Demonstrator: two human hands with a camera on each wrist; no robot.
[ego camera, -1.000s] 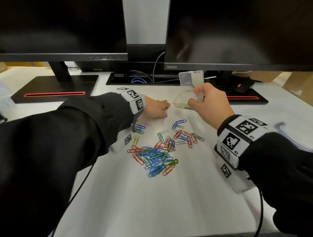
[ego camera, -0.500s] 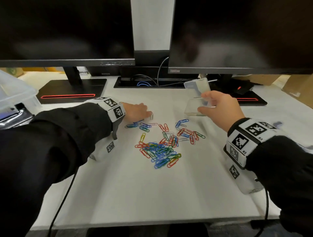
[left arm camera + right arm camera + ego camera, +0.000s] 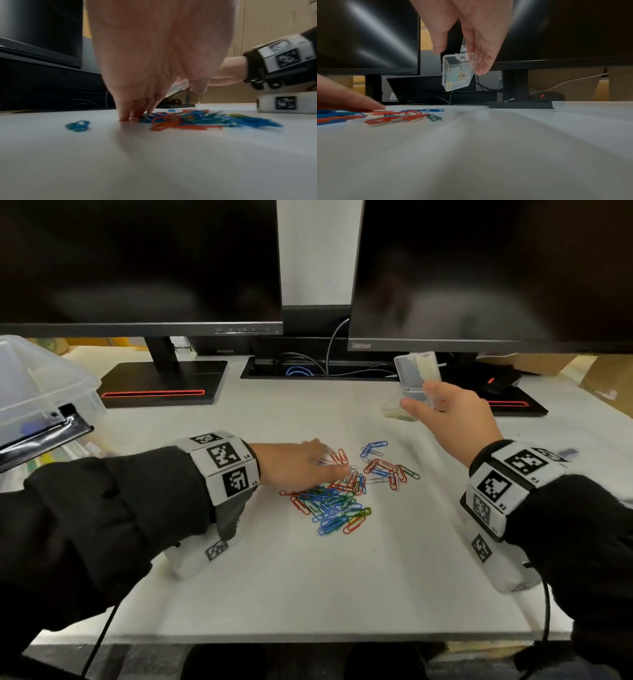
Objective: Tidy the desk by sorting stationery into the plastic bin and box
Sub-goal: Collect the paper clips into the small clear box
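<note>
Coloured paper clips (image 3: 337, 501) lie scattered in a loose pile mid-desk, also seen low in the left wrist view (image 3: 188, 119) and the right wrist view (image 3: 393, 117). My left hand (image 3: 318, 460) reaches onto the pile's far-left edge, its fingers (image 3: 135, 108) pointing down and touching the desk among the clips, thumb apart. My right hand (image 3: 431, 402) holds a small clear plastic box (image 3: 418, 371) with its lid flipped up, beyond the pile at the right. In the right wrist view the box (image 3: 457, 75) hangs tilted above the desk, pinched between thumb and fingers.
A large clear plastic bin (image 3: 37, 385) stands at the far left with a black clipboard (image 3: 41, 433) leaning against it. Two monitors on black bases (image 3: 161, 385) line the back. A mouse (image 3: 500, 381) and cardboard boxes (image 3: 609, 378) are at the right.
My left hand has come back from the far side onto the clip pile and spread its fingers. My right hand keeps the clear box and has drifted slightly right.
</note>
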